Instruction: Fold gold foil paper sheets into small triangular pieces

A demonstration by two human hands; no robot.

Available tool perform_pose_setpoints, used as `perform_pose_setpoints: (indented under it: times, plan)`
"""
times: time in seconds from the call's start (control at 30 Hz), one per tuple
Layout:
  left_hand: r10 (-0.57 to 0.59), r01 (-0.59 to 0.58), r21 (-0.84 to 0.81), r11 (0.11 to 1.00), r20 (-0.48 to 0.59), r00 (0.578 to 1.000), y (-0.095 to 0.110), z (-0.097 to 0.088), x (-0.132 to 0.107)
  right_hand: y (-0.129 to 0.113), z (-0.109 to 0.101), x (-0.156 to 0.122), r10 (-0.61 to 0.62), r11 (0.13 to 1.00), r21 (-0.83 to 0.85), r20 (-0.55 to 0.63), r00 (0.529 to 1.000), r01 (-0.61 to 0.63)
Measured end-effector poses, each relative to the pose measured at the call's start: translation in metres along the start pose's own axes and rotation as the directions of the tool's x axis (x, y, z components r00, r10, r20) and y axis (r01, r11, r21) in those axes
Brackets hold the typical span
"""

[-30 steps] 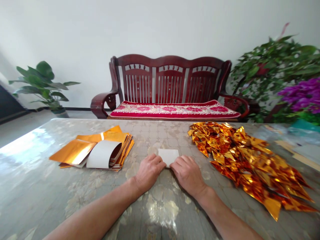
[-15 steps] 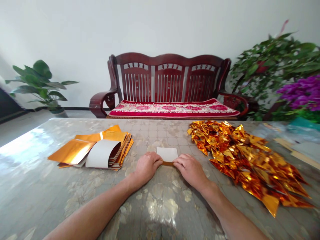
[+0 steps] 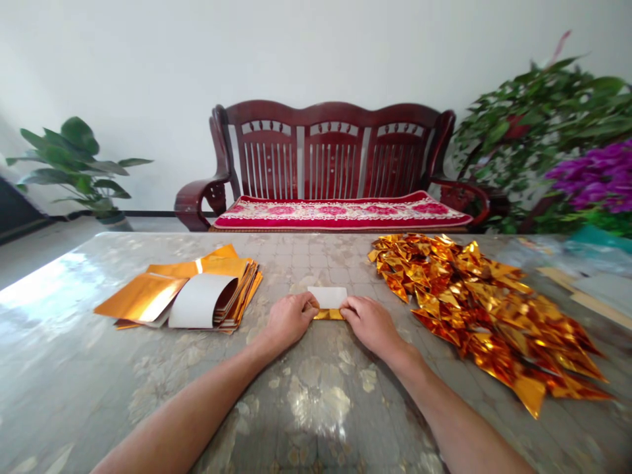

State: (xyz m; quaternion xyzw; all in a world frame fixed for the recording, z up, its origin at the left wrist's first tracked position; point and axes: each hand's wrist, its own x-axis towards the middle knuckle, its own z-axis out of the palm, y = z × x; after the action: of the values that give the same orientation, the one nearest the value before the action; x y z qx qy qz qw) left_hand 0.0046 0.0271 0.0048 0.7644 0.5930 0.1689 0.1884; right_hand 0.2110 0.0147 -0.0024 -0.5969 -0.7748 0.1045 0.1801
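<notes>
Paper, one small sheet point(image 3: 327, 297), lay flat on the table point(image 3: 316, 401) near its middle. Its white side was up, and its near edge was turned over, so a narrow gold strip showed along its 6 o'clock side.

The left hand point(image 3: 289, 318) came to the sheet from 7 o'clock. Its fingers were bent, and the tips gripped the left end of the folded gold edge. The right hand point(image 3: 371, 322) came from 5 o'clock and gripped the right end of the same edge in the same way, with the knuckles up. Both hands rested low on the table, and the two forearms ran back toward 6 o'clock.

At 9 o'clock from the sheet, apart from the left hand, was a stack of gold sheets point(image 3: 232, 280). The top ones were curled, so one white back showed. At 3 o'clock, near the right hand but not touching it, a heap of folded gold pieces point(image 3: 474, 296) spread wide toward the right edge of the table.

Behind the table, at 12 o'clock, stood a wooden bench point(image 3: 330, 145) with a red cushion point(image 3: 340, 214) on its seat. A green plant point(image 3: 74, 158) stood at 10 o'clock by the wall. A leafy plant point(image 3: 543, 125) with purple flowers point(image 3: 592, 178) filled the side at 2 o'clock.
</notes>
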Motion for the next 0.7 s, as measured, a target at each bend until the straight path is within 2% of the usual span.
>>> perform_pose_setpoints:
  times: [0.37, 0.57, 0.7]
  plan:
    - [0.104, -0.104, 0.000, 0.995, 0.017, 0.994, -0.002, 0.002, -0.001, 0.012, -0.006, 0.003, -0.060, 0.985, 0.169, 0.114, 0.992, 0.041]
    - [0.186, -0.186, -0.016, 0.982, 0.040, 0.982, -0.004, 0.003, 0.002, 0.011, -0.005, 0.002, -0.102, 0.993, 0.077, 0.106, 0.989, 0.094]
    - [0.183, -0.184, 0.030, 0.982, 0.051, 0.982, -0.002, 0.002, 0.003, 0.009, -0.005, 0.002, -0.098, 0.995, 0.013, 0.107, 0.989, 0.097]
